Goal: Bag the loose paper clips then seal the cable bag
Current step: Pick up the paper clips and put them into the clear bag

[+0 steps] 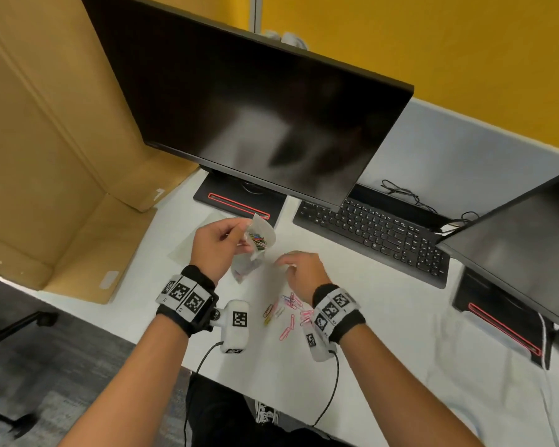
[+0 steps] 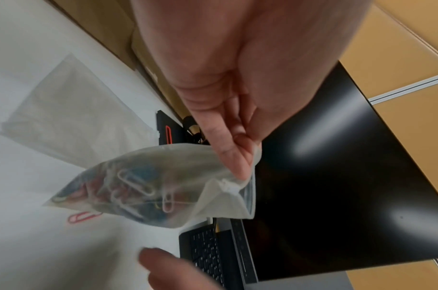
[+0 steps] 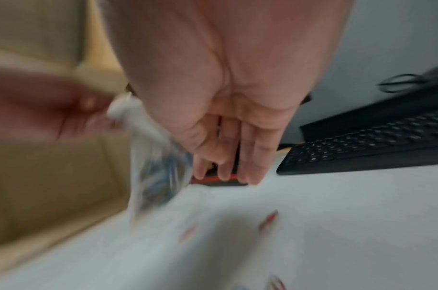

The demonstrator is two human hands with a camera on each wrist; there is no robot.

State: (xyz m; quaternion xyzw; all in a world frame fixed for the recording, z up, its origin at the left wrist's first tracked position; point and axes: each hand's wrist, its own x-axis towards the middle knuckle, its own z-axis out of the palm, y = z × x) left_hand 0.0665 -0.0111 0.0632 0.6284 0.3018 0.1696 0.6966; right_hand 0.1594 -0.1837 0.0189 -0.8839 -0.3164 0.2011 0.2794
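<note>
My left hand pinches the rim of a small clear zip bag and holds it up above the desk. The bag's mouth gapes and coloured paper clips lie inside it. My right hand hovers just right of the bag, fingers straight and holding nothing. Several loose paper clips, mostly pink, lie on the white desk below my right wrist. One red clip lies under the bag. A second, larger clear bag lies flat on the desk behind my left hand.
A dark monitor on a black stand rises just behind the hands. A black keyboard lies to the right, with a second monitor at the far right. An open cardboard box fills the left side.
</note>
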